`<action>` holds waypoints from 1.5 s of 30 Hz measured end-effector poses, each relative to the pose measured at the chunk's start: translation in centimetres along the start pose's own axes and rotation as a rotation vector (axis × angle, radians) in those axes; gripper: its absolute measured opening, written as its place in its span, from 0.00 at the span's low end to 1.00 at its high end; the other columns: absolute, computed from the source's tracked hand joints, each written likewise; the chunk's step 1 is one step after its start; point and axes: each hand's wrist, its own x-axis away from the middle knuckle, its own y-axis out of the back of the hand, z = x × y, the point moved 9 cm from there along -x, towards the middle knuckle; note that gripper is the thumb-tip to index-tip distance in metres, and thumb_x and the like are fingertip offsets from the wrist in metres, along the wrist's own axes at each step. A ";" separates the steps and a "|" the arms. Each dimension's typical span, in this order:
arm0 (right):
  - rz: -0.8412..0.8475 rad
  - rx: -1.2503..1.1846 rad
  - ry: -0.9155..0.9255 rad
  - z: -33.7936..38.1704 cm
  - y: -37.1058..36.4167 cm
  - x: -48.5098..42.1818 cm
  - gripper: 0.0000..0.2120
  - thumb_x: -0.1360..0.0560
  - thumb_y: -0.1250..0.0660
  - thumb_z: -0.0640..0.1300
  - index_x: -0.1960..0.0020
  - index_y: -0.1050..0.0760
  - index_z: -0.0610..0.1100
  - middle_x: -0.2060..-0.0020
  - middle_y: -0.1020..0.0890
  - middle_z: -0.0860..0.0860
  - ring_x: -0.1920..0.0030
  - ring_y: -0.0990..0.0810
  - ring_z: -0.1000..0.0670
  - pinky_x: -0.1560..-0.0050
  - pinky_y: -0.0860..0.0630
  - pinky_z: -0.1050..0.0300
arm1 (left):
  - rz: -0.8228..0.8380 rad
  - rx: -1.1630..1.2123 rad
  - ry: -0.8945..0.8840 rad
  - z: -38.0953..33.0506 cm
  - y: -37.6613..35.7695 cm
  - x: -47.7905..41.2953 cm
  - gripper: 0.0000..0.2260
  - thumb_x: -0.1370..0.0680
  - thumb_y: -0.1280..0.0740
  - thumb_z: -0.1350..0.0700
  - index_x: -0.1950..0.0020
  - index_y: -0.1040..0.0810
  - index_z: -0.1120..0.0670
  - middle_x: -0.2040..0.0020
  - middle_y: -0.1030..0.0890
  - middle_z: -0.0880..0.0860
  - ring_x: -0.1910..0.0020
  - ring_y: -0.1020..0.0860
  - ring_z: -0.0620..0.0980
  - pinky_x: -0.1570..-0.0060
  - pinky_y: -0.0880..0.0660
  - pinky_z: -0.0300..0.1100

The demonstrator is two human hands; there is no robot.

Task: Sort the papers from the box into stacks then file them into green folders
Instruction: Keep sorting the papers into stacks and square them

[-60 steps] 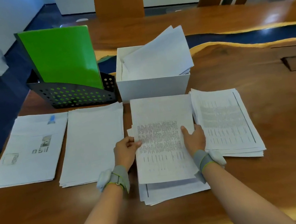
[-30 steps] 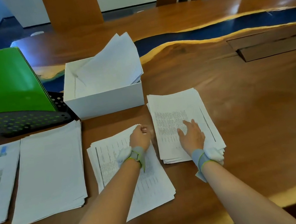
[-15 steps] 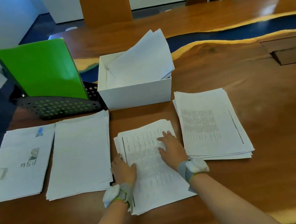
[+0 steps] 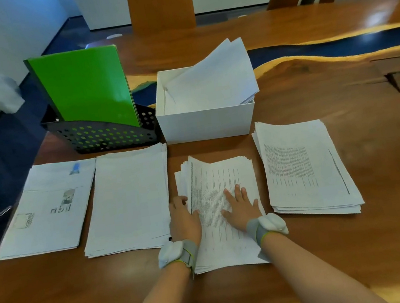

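Because the print is small and blurred, no text on any sheet can be read. At the far left the first stack (image 4: 46,208) shows only a blue mark and some grey pictures, and the second stack (image 4: 128,201) just beside it looks nearly blank. Behind them the green folders (image 4: 83,88) stand in a black perforated holder (image 4: 103,137), which hides their lower part. The left hand (image 4: 183,218) holds the left edge of the third stack (image 4: 213,175), thumb on top and fingers curled against the fanned sheets, the fingertips hidden. The right hand (image 4: 242,204) lies flat on this stack with fingers spread. Behind it the white box (image 4: 206,124) keeps loose papers (image 4: 212,82), which lean out over its right wall. The fourth stack (image 4: 302,167) lies just beside, and right of it the wooden table (image 4: 388,149) stretches to the picture's edge.
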 end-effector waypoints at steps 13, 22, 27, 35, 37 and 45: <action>-0.208 -0.710 -0.028 -1.2 3.0 0.8 0.27 0.19 0.43 0.44 0.23 0.48 0.43 0.22 0.55 0.48 0.23 0.57 0.50 0.26 0.53 0.56 | 0.027 -0.068 0.002 1.2 0.5 -1.7 0.09 0.23 0.34 0.61 0.63 0.29 0.60 0.60 0.23 0.58 0.56 0.22 0.58 0.61 0.31 0.41; -0.373 -0.878 -0.091 -2.4 3.9 1.3 0.27 0.20 0.40 0.41 0.24 0.46 0.41 0.24 0.43 0.46 0.24 0.45 0.47 0.26 0.48 0.56 | -0.042 0.043 0.024 2.9 3.9 -3.8 0.21 0.24 0.35 0.63 0.72 0.41 0.56 0.73 0.34 0.55 0.71 0.36 0.50 0.69 0.44 0.41; -0.427 -1.142 -0.161 -3.2 5.4 1.4 0.27 0.21 0.37 0.46 0.25 0.41 0.43 0.34 0.29 0.46 0.33 0.30 0.47 0.38 0.35 0.57 | 0.090 0.365 0.130 4.8 3.9 -5.2 0.07 0.23 0.32 0.59 0.59 0.25 0.61 0.60 0.24 0.57 0.60 0.28 0.51 0.58 0.30 0.43; -0.515 -1.216 -0.153 -4.6 7.5 1.6 0.10 0.22 0.37 0.39 0.61 0.33 0.38 0.60 0.32 0.45 0.57 0.35 0.48 0.54 0.37 0.59 | 0.051 0.391 0.120 6.1 5.4 -6.5 0.16 0.23 0.32 0.59 0.69 0.33 0.56 0.68 0.30 0.55 0.63 0.33 0.51 0.64 0.36 0.43; -0.540 -1.241 -0.183 -5.3 7.7 2.0 0.12 0.23 0.35 0.41 0.57 0.26 0.30 0.56 0.22 0.42 0.54 0.26 0.44 0.47 0.28 0.55 | 0.049 0.405 0.122 6.3 6.0 -6.8 0.09 0.24 0.31 0.57 0.63 0.24 0.59 0.62 0.22 0.57 0.60 0.25 0.53 0.56 0.25 0.49; -0.330 -1.392 -0.122 -3.7 6.6 1.3 0.16 0.18 0.43 0.45 0.43 0.26 0.32 0.41 0.22 0.36 0.37 0.26 0.37 0.32 0.32 0.41 | 0.257 0.649 0.156 3.4 2.8 -5.4 0.15 0.25 0.31 0.62 0.39 0.28 0.59 0.44 0.21 0.56 0.48 0.21 0.54 0.45 0.24 0.48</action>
